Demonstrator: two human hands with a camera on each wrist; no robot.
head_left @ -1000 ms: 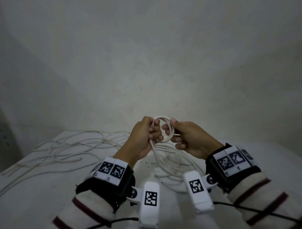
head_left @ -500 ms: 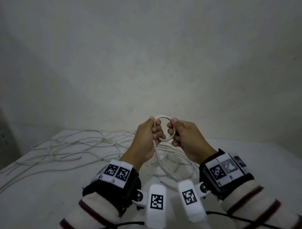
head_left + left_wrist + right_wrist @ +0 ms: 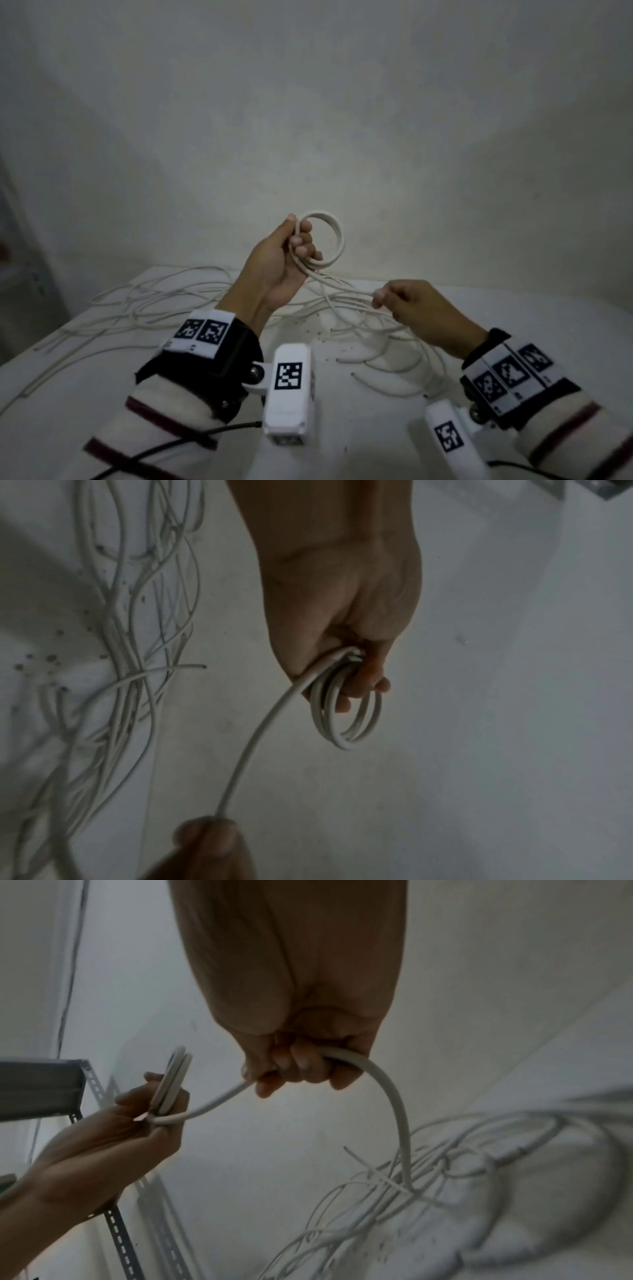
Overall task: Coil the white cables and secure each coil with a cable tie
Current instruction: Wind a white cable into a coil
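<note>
Gripping the coil (image 3: 322, 240), the left hand (image 3: 281, 263) is risking sprung loops if the right hand (image 3: 421, 308), pinching the cable (image 3: 342, 284), is dragging a snag from the pile (image 3: 376, 335).

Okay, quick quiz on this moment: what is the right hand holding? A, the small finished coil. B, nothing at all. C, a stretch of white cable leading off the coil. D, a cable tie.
C. The right hand grips the white cable that runs from the coil held up in the left hand, above the loose cables on the table; no cable tie shows.
</note>
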